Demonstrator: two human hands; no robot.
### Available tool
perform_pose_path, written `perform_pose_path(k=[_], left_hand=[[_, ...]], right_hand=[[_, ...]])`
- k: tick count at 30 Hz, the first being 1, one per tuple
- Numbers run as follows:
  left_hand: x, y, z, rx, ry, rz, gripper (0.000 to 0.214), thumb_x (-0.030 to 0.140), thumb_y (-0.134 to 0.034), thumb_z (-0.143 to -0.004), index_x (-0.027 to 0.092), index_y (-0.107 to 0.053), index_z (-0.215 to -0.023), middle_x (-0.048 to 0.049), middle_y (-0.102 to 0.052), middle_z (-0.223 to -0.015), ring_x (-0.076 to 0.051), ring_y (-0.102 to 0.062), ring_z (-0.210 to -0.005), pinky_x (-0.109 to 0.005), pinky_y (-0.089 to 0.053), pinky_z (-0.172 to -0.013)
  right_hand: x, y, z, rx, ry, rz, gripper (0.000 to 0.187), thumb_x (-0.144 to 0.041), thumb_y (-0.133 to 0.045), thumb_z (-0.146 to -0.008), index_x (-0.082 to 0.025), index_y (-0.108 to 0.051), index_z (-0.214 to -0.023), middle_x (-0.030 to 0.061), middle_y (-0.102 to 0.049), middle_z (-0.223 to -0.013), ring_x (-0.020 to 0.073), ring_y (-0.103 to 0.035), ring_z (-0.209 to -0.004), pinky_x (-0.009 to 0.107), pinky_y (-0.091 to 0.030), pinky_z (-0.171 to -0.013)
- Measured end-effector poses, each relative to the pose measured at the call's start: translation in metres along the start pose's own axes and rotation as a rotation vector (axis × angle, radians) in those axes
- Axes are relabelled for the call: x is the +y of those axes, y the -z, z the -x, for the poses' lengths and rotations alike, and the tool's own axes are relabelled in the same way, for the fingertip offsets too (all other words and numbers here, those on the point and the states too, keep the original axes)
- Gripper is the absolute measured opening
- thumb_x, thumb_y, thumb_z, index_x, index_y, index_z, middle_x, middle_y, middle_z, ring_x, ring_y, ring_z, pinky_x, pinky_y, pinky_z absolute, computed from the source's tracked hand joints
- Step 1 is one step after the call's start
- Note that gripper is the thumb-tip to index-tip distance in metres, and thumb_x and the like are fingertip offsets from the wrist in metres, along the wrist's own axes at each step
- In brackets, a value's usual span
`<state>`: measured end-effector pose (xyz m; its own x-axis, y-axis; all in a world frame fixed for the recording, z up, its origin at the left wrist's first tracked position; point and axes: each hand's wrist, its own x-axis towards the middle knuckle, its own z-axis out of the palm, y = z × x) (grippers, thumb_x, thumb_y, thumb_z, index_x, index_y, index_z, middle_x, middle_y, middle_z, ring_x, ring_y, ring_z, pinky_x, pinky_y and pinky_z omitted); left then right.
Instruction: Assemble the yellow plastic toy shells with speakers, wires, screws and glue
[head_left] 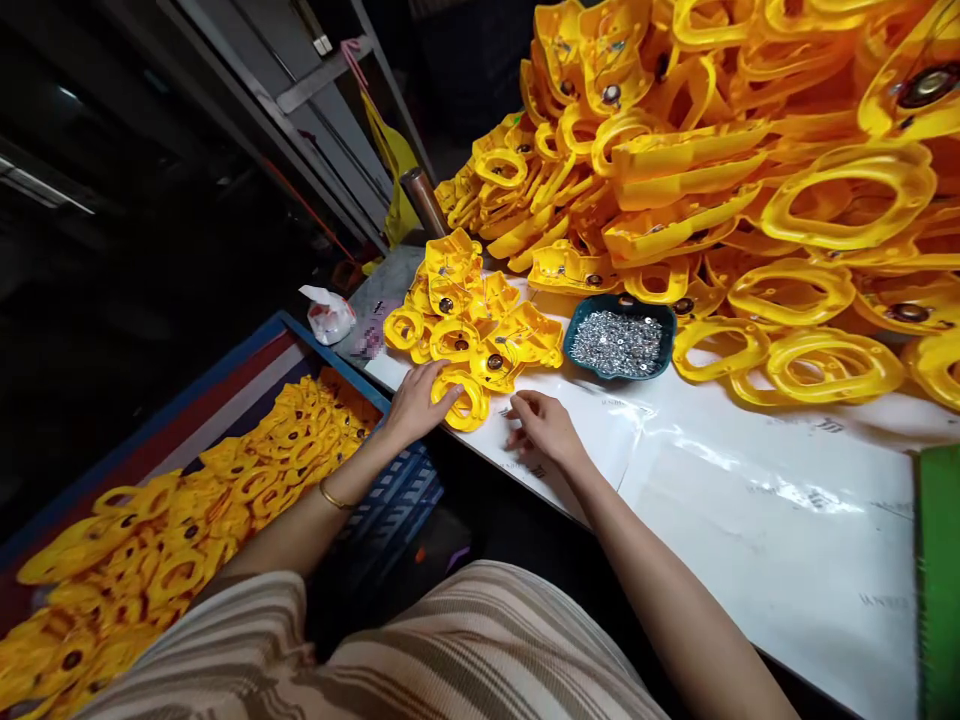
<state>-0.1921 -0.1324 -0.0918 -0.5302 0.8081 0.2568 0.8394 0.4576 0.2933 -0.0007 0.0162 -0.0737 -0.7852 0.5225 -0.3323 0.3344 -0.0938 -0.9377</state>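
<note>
My left hand (417,408) is at the left side of a yellow plastic ring-shaped part (472,412), its thumb over the rim and its fingers along the far edge. This part lies at the table's front edge, against a small heap of yellow plastic shells (499,345), some with round dark metal-rimmed pieces and thin wires. Just right of the ring, my right hand (546,428) hovers over the white table top with fingers loosely bent and apart. Nothing shows in it. Beyond it stands a dark green tray (577,368) full of small shiny screws (616,342).
A tall stack of yellow shells and rings (690,200) fills the back right of the white table (757,540). At left, a blue-rimmed bin (289,325) holds many yellow parts (195,510). A white plastic packet (328,315) and a brown cylinder (425,200) stand at the far left.
</note>
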Motion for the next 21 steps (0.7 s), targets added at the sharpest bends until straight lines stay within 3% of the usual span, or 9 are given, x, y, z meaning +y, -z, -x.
perform_pose_path(k=[5,8,11,16,21], left_hand=[[0.000,-0.011,0.010,0.045,-0.027,0.090,0.039,0.041,-0.065,-0.086,0.022,-0.065,-0.119,-0.0091,-0.066,-0.115,-0.028,-0.055,-0.113,-0.044,-0.047,-0.102],[0.004,-0.018,0.020,0.097,-0.020,0.158,0.030,0.038,-0.064,-0.086,0.021,-0.069,-0.110,-0.0102,-0.064,-0.115,-0.028,-0.052,-0.117,-0.045,-0.047,-0.103],[0.010,-0.020,0.027,0.122,-0.009,0.222,0.022,0.033,-0.064,-0.084,0.021,-0.070,-0.101,-0.0103,-0.063,-0.123,-0.029,-0.048,-0.124,-0.048,-0.042,-0.108],[0.024,-0.015,0.042,0.044,0.016,0.349,0.022,0.032,-0.061,-0.083,0.020,-0.066,-0.101,-0.0076,-0.069,-0.103,-0.025,-0.063,-0.105,-0.043,-0.050,-0.099],[0.055,-0.020,0.079,-0.091,0.018,0.550,0.022,0.032,-0.059,-0.085,0.023,-0.060,-0.105,-0.0045,-0.070,-0.097,-0.020,-0.069,-0.087,-0.034,-0.057,-0.083]], right_hand=[[0.006,-0.016,-0.021,0.041,-0.043,0.075,0.029,-0.048,-0.052,-0.094,-0.019,-0.050,-0.095,0.0069,-0.074,-0.080,0.0134,-0.062,-0.044,0.025,-0.048,-0.047],[0.009,-0.016,-0.022,0.086,-0.046,0.112,0.035,-0.056,-0.047,-0.094,-0.021,-0.045,-0.092,0.0049,-0.074,-0.077,0.0137,-0.063,-0.046,0.026,-0.049,-0.052],[0.013,-0.015,-0.017,0.117,-0.023,0.165,0.030,-0.052,-0.047,-0.095,-0.023,-0.043,-0.088,0.0036,-0.073,-0.077,0.0145,-0.065,-0.053,0.025,-0.048,-0.056],[0.019,-0.010,0.012,0.140,0.045,0.259,0.024,-0.046,-0.044,-0.097,-0.022,-0.047,-0.093,0.0043,-0.073,-0.081,0.0176,-0.068,-0.066,0.026,-0.046,-0.061],[0.035,0.002,0.073,0.193,0.062,0.350,0.025,-0.043,-0.038,-0.098,-0.021,-0.050,-0.101,0.0070,-0.072,-0.083,0.0223,-0.068,-0.074,0.029,-0.044,-0.065]])
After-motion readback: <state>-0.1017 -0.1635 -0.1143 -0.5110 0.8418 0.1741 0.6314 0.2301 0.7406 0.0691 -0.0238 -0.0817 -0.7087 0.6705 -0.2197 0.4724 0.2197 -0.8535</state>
